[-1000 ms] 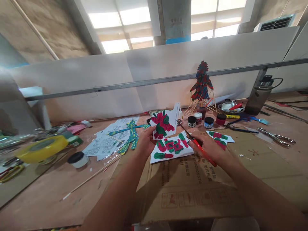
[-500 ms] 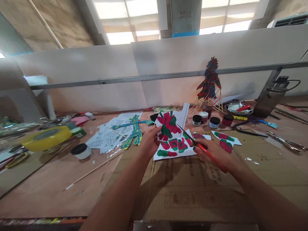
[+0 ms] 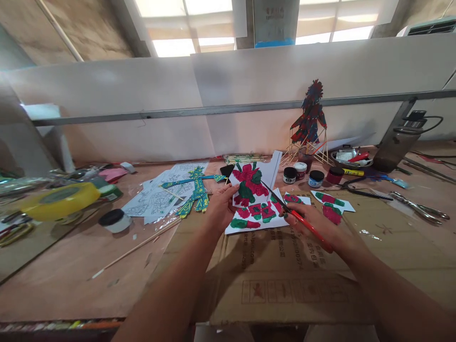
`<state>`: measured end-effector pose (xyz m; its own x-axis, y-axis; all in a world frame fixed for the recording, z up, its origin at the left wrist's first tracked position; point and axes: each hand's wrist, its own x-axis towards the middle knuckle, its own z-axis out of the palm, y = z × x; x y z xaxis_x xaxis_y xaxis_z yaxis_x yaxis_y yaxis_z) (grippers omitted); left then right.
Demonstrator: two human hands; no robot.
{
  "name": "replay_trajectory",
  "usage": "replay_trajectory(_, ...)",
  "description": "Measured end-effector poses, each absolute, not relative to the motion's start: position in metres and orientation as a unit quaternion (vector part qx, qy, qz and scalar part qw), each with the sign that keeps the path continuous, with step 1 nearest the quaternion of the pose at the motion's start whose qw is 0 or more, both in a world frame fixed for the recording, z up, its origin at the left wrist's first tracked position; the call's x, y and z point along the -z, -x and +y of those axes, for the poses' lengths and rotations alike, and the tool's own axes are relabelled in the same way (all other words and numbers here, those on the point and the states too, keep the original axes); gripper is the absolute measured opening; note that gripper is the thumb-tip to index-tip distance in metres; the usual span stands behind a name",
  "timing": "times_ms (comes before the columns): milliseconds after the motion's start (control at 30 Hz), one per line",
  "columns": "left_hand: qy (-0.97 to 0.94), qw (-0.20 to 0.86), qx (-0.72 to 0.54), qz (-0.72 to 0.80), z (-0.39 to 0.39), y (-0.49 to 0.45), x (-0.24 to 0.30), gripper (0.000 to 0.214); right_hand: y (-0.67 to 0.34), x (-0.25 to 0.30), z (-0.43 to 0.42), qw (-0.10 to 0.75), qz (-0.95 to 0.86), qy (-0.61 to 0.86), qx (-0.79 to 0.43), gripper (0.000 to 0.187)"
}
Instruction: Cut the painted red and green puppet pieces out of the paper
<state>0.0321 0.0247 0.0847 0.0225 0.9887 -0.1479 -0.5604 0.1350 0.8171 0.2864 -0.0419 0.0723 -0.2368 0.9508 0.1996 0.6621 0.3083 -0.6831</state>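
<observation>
My left hand (image 3: pixel 221 207) pinches the left edge of a white paper sheet (image 3: pixel 233 176) painted with a red and green figure (image 3: pixel 250 183). In my right hand (image 3: pixel 311 221) is a pair of scissors (image 3: pixel 309 229) with red handles and dark blades. The blades point up and left and reach the right side of the painted figure. Beneath the held sheet lies another white sheet (image 3: pixel 231 231) with several small red and green shapes. To the right rest cut pieces, among them a red and green painted strip (image 3: pixel 329 199) and a red piece (image 3: pixel 331 213).
Cardboard (image 3: pixel 263 266) covers the table under my hands. Leftward lie a blue-green paper puppet (image 3: pixel 199 190), printed sheets (image 3: pixel 142 202), a jar (image 3: pixel 114 221) and yellow tape (image 3: pixel 60 199). Behind stand paint jars (image 3: pixel 316 179) and a red-blue figure (image 3: pixel 313 114); pliers (image 3: pixel 420 209) lie right.
The whole view has shifted slightly, so the things on the table appear a little higher and further left. Both hands keep their hold on the paper and the scissors.
</observation>
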Motion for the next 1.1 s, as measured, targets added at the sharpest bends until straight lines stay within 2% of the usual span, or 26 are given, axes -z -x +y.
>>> replay_trajectory(133, -0.289, 0.656, -0.587, 0.376, 0.024, -0.033, -0.083, 0.010, -0.284, -0.078, -0.043, 0.282, -0.749, 0.531, -0.278, 0.048)
replay_trajectory(300, -0.287, 0.662, -0.585, 0.369, 0.025, -0.034, -0.084, 0.009, -0.283, -0.081, -0.043, 0.273, -0.752, 0.533, -0.275, 0.046)
replay_trajectory(1100, -0.306, 0.667, -0.577, 0.358, 0.025, -0.034, -0.082, 0.006, -0.278, -0.088, -0.053, 0.296, -0.726, 0.513, -0.350, 0.041)
